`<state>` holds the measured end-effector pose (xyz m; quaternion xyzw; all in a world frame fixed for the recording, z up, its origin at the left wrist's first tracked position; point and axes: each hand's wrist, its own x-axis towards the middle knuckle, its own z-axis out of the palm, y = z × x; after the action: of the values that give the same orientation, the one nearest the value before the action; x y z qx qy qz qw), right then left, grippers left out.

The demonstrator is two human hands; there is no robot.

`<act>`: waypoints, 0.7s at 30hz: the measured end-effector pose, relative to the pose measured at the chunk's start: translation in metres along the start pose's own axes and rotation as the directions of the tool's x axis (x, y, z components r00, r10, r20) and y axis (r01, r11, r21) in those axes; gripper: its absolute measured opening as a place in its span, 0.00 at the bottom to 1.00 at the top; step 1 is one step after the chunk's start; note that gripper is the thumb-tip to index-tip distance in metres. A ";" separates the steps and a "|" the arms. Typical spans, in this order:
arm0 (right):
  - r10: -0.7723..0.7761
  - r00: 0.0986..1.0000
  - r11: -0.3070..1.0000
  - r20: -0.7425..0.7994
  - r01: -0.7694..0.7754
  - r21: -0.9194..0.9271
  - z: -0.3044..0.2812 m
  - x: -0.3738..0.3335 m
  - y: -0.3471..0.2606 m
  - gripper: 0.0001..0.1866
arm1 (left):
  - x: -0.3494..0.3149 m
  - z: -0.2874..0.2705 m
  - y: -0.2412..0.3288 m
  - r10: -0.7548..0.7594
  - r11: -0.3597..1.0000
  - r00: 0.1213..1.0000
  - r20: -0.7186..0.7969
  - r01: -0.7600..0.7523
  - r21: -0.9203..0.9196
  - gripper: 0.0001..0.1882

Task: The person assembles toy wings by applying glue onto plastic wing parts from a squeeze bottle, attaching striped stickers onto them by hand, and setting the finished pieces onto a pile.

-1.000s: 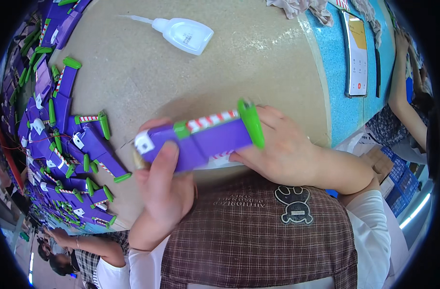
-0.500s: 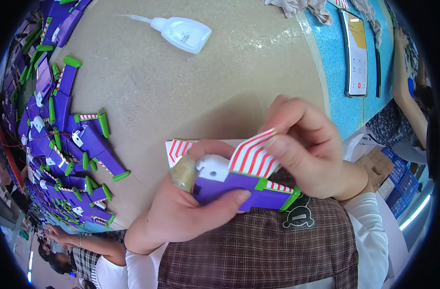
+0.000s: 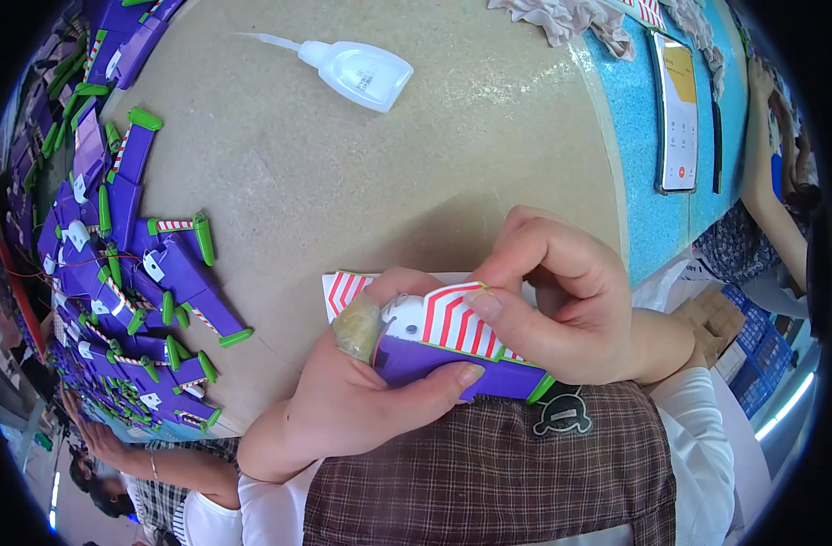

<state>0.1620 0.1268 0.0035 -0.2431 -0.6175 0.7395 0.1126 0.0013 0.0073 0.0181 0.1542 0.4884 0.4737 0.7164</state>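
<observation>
My left hand (image 3: 370,391) is closed around a purple plastic toy wing (image 3: 416,362) with a white piece and green edging, holding it above my lap at the table's near edge. A yellowish wrapping covers one of its fingers. My right hand (image 3: 562,300) pinches a red-and-white striped sticker (image 3: 457,318) between thumb and finger. The sticker lies along the upper side of the wing, its left end touching or almost touching the white piece. Behind my left hand, a white sheet with red stripes (image 3: 341,289) shows partly; my hands hide the rest.
Many purple-and-green toy wings (image 3: 184,273) are piled along the left side. A white squeeze bottle (image 3: 366,75) with a thin nozzle lies at the back. A phone (image 3: 676,118) and crumpled cloth (image 3: 571,20) lie on the blue surface at right. Other people's arms show at both sides.
My right hand has lowered the striped sticker leftward and down, from tilted above the wing to lying along it. My left hand keeps its grip on the wing.
</observation>
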 end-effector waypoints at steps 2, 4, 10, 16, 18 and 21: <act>-0.062 0.997 0.979 0.054 0.071 -0.192 0.000 0.003 -0.002 0.11 | -0.001 -0.001 -0.004 0.021 0.999 1.000 -0.012 -0.020 0.036 0.23; -0.111 0.953 0.981 -0.281 0.059 -0.187 0.008 0.005 -0.004 0.24 | -0.001 -0.002 -0.005 0.048 0.996 0.999 -0.019 -0.047 0.077 0.22; -0.006 0.983 0.968 0.186 0.052 -0.246 -0.029 0.005 -0.019 0.19 | -0.012 -0.018 0.000 0.019 0.998 0.976 -0.217 -0.031 -0.052 0.17; -0.144 0.981 0.928 0.131 0.180 -0.327 -0.002 0.001 -0.009 0.11 | -0.001 -0.005 -0.013 0.384 0.906 0.899 -0.212 -0.411 -0.101 0.20; -0.013 1.000 0.994 -0.015 0.011 -0.113 0.005 0.002 -0.009 0.15 | 0.007 0.000 -0.018 0.411 0.889 0.868 -0.278 -0.449 -0.087 0.19; -0.163 0.986 0.972 0.034 0.166 -0.168 0.002 0.014 -0.004 0.09 | 0.007 0.006 -0.017 0.421 0.878 0.840 -0.341 -0.472 -0.077 0.27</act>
<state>0.1480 0.1324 0.0048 -0.1922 -0.6975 0.6748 0.1460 0.0159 0.0061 0.0057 0.1293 0.5072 0.6836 0.5087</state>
